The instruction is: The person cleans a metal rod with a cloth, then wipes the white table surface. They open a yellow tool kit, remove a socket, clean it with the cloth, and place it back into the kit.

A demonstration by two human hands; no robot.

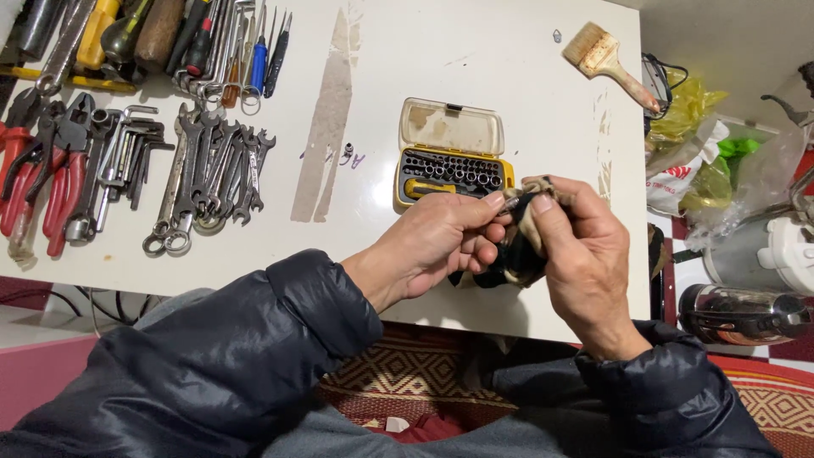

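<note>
A: Both hands up over the near edge of the white table [509, 68]. The left hand [441, 246] pinches a small metal bit [511, 202] between thumb and fingertips, the other fingers curled in.

B: And the right hand [581, 246]?

A: Closed around a dirty rag [519, 246], thumb pressing the cloth against the bit's end. Looks like wiping, mid-rub I'd judge.

B: Which way does the bit lie?

A: Its long axis runs roughly left to right, tilted a little up to the right, free end buried in the rag. The tip itself I can't make out.

B: How far along?

A: The yellow bit case [454, 165] sits open just beyond the hands, sockets filling most slots, so this piece is out and not back in place. Whether the others are clean, can't tell. Spanners [216, 170], pliers [51, 170] and a paintbrush [606, 55] lie untouched.
</note>
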